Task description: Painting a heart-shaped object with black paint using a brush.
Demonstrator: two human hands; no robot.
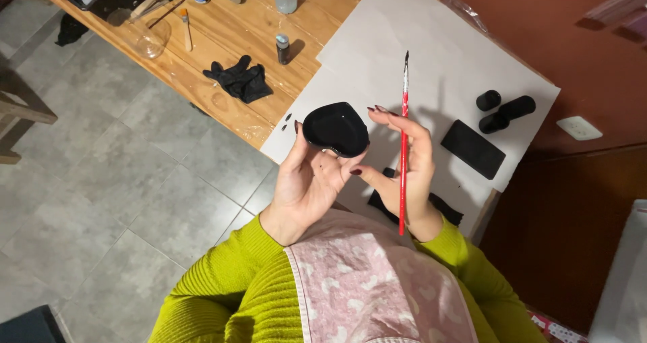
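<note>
My left hand holds up a glossy black heart-shaped piece by its edges, thumb and fingertips pinching it, palm toward me. My right hand grips a thin red paintbrush upright, its dark tip pointing away from me, just right of the black piece. Both hands hover over a large grey sheet laid on the wooden table. My sleeves are lime green, and a pink patterned apron covers my front.
On the sheet lie a black rectangular block, three short black cylinders and flat black pieces near my right wrist. The table holds a black glove, a small paint bottle, brushes and a clear bottle. Grey tiled floor at left.
</note>
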